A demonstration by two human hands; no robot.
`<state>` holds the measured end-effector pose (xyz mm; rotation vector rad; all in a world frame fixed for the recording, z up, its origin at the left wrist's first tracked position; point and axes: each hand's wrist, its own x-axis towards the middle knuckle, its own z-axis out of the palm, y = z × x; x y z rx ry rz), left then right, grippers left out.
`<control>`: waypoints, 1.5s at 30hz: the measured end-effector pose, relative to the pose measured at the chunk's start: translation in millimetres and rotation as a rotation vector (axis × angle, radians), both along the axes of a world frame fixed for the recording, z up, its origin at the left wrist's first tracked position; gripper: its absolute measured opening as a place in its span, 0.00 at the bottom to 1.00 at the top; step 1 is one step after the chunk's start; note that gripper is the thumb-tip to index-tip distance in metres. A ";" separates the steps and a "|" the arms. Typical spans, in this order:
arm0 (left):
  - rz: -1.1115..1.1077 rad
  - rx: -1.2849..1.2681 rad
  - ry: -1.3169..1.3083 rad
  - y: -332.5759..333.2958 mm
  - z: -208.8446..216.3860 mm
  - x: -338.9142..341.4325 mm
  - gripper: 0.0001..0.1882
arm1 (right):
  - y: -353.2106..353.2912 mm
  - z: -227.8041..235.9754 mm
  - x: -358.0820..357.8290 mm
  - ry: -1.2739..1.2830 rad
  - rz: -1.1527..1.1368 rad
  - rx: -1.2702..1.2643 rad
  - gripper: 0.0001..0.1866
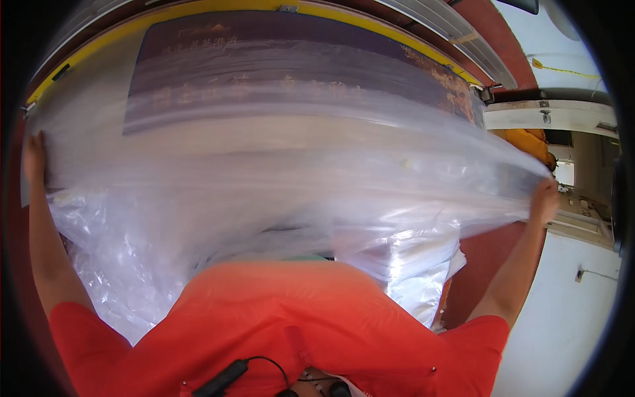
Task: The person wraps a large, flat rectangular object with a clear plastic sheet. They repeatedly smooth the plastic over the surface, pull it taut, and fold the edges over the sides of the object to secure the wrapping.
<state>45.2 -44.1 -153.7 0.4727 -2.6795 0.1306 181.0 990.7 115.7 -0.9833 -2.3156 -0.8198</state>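
Observation:
A big sheet of clear plastic film (pixel 284 178) is stretched wide in front of me, blurred by motion. My left hand (pixel 34 159) grips its left edge far out at the left. My right hand (pixel 545 198) holds the pulled-out right corner. Behind the film lies a large flat dark panel (pixel 291 59) with a printed picture, edged by a yellow strip (pixel 198 10). More crumpled clear plastic (pixel 126 264) hangs below the stretched sheet, down to my red shirt.
A shiny plastic-wrapped bundle (pixel 417 278) sits low right of centre on a red floor (pixel 486 255). White furniture (pixel 549 116) and an orange object (pixel 529 142) stand at the right. A black cable and clip hang on my chest.

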 end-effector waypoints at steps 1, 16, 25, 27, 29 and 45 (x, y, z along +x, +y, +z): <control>0.015 0.034 -0.035 16.4 0.4 -9.5 0.21 | -5.1 36.4 -4.3 -0.107 -0.153 -0.002 0.22; -0.014 0.079 -0.050 16.1 16.0 12.9 0.16 | -105.9 -165.0 -99.2 -0.426 0.770 -0.553 0.30; -0.124 0.187 -0.032 2.3 13.6 27.4 0.17 | -150.5 -173.6 -131.8 -0.285 1.038 -0.538 0.29; -0.089 0.368 0.009 -18.6 12.8 36.0 0.18 | -159.7 -171.9 -119.1 -0.348 0.987 -0.542 0.28; 0.076 0.652 0.002 -34.3 19.3 50.4 0.20 | -153.8 -174.2 -110.4 -0.365 0.903 -0.558 0.28; -0.185 1.875 0.290 -58.9 93.9 77.5 0.20 | -126.3 -155.5 -158.7 0.473 0.993 -1.728 0.08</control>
